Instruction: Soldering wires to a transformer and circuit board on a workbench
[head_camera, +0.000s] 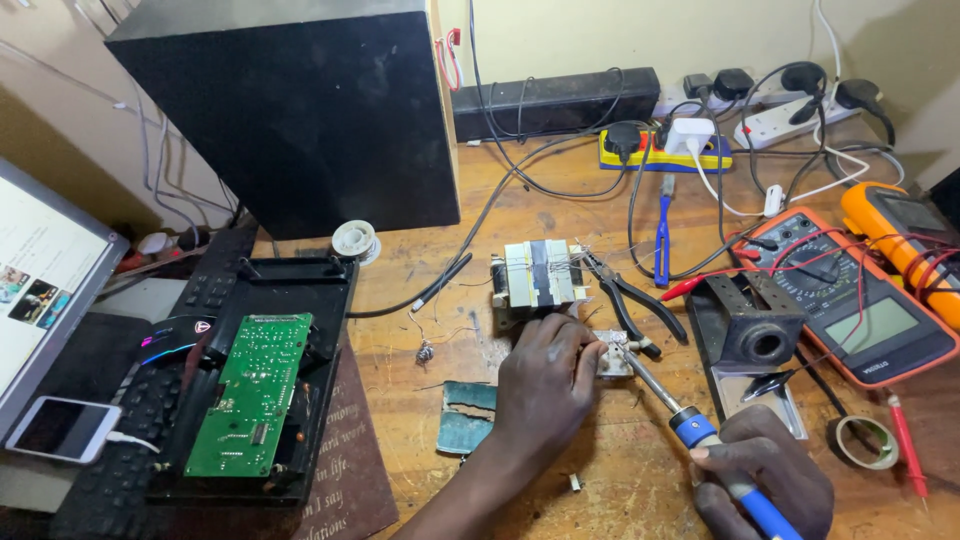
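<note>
Soldering iron (690, 425) — blue grip, thin metal shaft — sits clenched in the right hand (765, 470), its tip meeting a small pale part (612, 358) that the left hand's (545, 385) fingers (590, 352) pinch down on the scuffed wooden counter (620, 470). Just behind stands a blocky transformer (538, 273) wrapped in tape, with black-handled pliers (630, 300) beside it. Further out lie an orange multimeter (850, 300) on the right and a green circuit board (250, 395) on the left.
</note>
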